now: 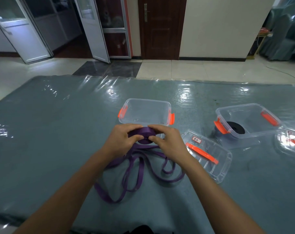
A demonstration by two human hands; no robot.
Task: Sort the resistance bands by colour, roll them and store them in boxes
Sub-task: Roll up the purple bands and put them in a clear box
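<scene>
Your left hand [121, 141] and right hand [167, 142] meet at the middle of the table [59, 132], fingers and thumbs curled round the coiled part of the purple resistance band [144, 132], pinching it from both sides. The unrolled rest of the band trails toward 6 o'clock in loose loops on the table cover. Just beyond your knuckles, at 12 o'clock, sits a clear box with orange latches [148, 100]. At 4 o'clock lies a clear lid [209, 159] with an orange handle and a small label, too blurred to read. At 2 o'clock a second clear box [244, 105] holds a rolled black band [235, 128].
</scene>
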